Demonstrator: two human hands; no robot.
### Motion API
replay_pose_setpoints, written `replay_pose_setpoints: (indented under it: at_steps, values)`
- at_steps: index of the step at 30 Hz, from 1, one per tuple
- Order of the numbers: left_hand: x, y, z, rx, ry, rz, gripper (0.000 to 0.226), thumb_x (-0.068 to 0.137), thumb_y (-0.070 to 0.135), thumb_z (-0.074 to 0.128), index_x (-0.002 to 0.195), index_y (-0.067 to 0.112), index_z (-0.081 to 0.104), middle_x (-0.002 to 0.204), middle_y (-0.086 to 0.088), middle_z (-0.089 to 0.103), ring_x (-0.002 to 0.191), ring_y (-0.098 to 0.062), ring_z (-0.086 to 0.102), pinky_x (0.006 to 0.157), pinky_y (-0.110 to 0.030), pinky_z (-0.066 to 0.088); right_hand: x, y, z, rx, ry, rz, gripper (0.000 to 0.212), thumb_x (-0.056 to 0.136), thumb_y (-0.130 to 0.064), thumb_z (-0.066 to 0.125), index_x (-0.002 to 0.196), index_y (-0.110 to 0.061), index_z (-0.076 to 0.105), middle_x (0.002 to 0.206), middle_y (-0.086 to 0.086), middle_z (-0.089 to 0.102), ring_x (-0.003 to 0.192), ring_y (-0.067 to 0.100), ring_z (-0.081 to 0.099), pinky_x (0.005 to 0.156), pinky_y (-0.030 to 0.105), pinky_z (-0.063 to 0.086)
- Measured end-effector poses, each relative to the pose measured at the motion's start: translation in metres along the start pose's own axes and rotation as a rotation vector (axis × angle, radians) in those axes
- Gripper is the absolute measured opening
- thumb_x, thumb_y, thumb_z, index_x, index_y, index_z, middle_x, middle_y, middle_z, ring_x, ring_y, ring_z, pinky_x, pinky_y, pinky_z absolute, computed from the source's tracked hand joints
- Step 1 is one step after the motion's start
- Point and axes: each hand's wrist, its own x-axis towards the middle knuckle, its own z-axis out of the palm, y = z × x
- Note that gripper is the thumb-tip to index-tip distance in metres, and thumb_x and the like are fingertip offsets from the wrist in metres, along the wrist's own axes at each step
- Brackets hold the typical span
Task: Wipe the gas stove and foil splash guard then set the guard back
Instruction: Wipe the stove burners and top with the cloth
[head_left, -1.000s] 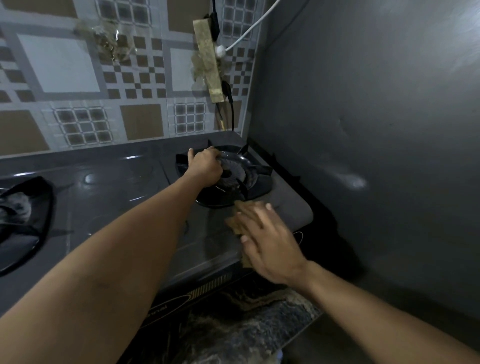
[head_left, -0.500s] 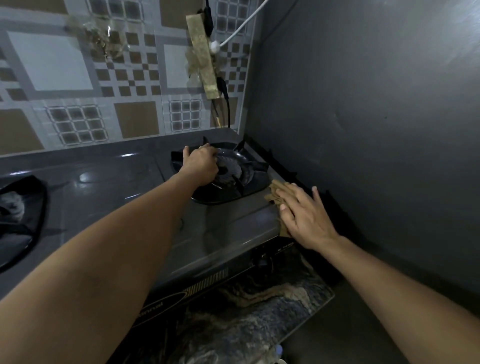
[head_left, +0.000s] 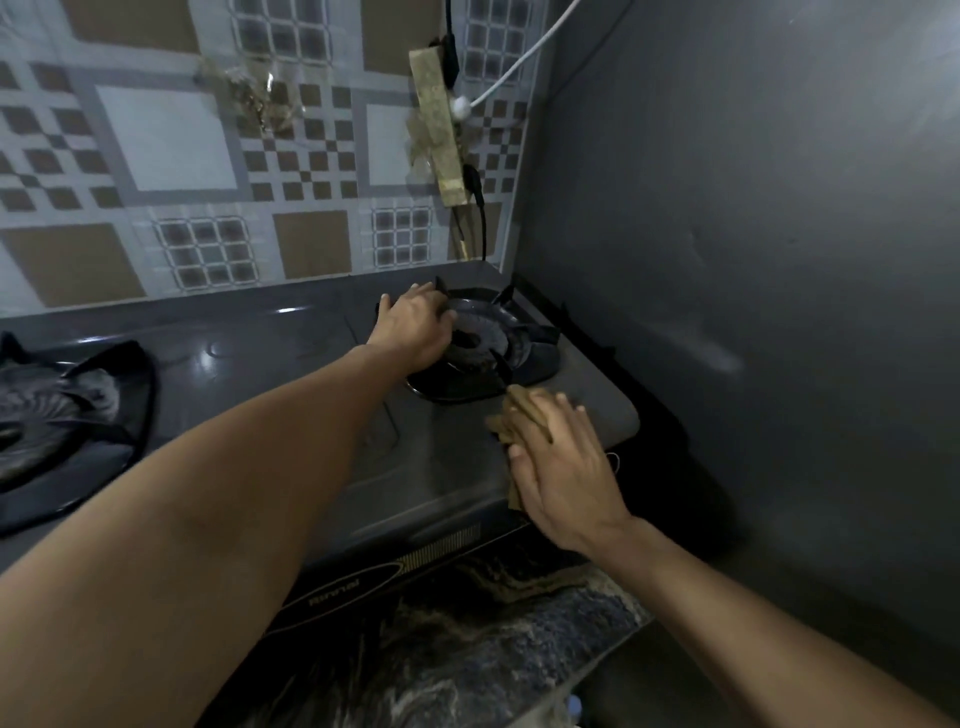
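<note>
Head view: one gas stove (head_left: 291, 358) with two burners, left burner (head_left: 47, 410) and right burner (head_left: 483, 338). Left hand (head_left: 415, 327), fingers curled on the right burner's grate. Right hand (head_left: 561, 467), fingers together, flat, pressing one brown cloth (head_left: 511, 415) onto the stove's near right corner

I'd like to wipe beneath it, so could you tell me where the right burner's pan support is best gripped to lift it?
Probably by its left rim, from above, where the left hand already rests: the pan support has raised prongs there, and the right side crowds the wall.
</note>
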Motion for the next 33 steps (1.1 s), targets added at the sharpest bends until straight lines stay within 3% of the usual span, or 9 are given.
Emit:
replay_pose_setpoints:
  at_steps: [3,8,11,14,18,24,29,33]
  values:
    - [-0.011,-0.021,-0.018,0.034,0.013,-0.025,0.042,0.101,0.033,0.039,0.133,0.010,0.053,0.154,-0.011,0.034,0.146,-0.027,0.022,0.118,-0.053,0.009,0.006,-0.028,-0.004,0.020,-0.058,-0.130,0.051,0.095,-0.035,0.031,0.133,-0.009,0.055,0.144,0.013,0.045,0.133,0.037,0.041,0.114,0.054,0.027]
    - [-0.039,-0.065,-0.063,0.129,0.098,-0.116,0.046,0.102,0.036,0.036,0.137,0.008,0.050,0.153,-0.014,0.035,0.143,-0.029,0.030,0.117,-0.048,0.018,0.017,-0.084,0.002,-0.030,-0.104,-0.306,0.054,0.093,-0.037,0.033,0.133,-0.007,0.054,0.144,0.011,0.047,0.130,0.033,0.044,0.116,0.050,0.024]
    - [-0.063,-0.096,-0.087,0.180,0.110,-0.208,0.050,0.102,0.040,0.032,0.138,0.009,0.047,0.151,-0.014,0.039,0.138,-0.031,0.037,0.115,-0.050,0.021,0.031,-0.110,0.004,-0.066,-0.151,-0.287,0.066,0.091,-0.044,0.025,0.138,-0.004,0.046,0.146,0.017,0.041,0.130,0.037,0.040,0.116,0.052,0.021]
    - [-0.083,-0.124,-0.103,0.227,0.088,-0.290,0.054,0.102,0.044,0.029,0.142,0.010,0.042,0.155,-0.013,0.033,0.143,-0.028,0.030,0.117,-0.053,0.015,0.044,-0.123,-0.001,-0.146,-0.230,-0.284,0.079,0.089,-0.052,0.012,0.148,-0.002,0.030,0.153,0.022,0.027,0.138,0.040,0.027,0.118,0.050,0.011]
    - [-0.105,-0.150,-0.114,0.239,0.074,-0.392,0.060,0.101,0.049,0.026,0.145,0.009,0.037,0.157,-0.013,0.028,0.146,-0.026,0.022,0.117,-0.056,0.008,0.065,-0.136,0.000,-0.134,-0.340,-0.296,0.072,0.100,-0.051,0.021,0.153,-0.004,0.012,0.160,0.021,0.008,0.146,0.038,0.011,0.120,0.048,-0.001]
    - [-0.123,-0.173,-0.118,0.266,0.041,-0.467,0.067,0.100,0.052,0.022,0.148,0.005,0.032,0.160,-0.012,0.018,0.149,-0.025,0.012,0.118,-0.054,0.005,0.112,-0.154,0.020,-0.138,-0.408,-0.278,0.075,0.099,-0.055,0.016,0.152,-0.003,0.010,0.157,0.027,0.012,0.144,0.042,0.012,0.119,0.053,0.003]
    - [-0.136,-0.190,-0.114,0.218,0.060,-0.489,0.065,0.100,0.053,0.022,0.143,0.007,0.039,0.158,-0.012,0.024,0.149,-0.026,0.012,0.118,-0.054,0.010,0.151,-0.164,0.031,-0.102,-0.424,-0.230,0.074,0.099,-0.053,0.018,0.153,-0.004,0.010,0.157,0.025,0.010,0.144,0.043,0.010,0.119,0.054,0.001]
    - [-0.142,-0.186,-0.111,0.188,0.084,-0.479,0.063,0.101,0.049,0.023,0.151,0.011,0.027,0.162,-0.006,0.016,0.150,-0.021,0.004,0.120,-0.049,0.003,0.190,-0.170,0.046,-0.090,-0.445,-0.169,0.074,0.098,-0.056,0.016,0.154,-0.007,0.007,0.158,0.023,0.008,0.144,0.045,0.010,0.119,0.054,0.000]
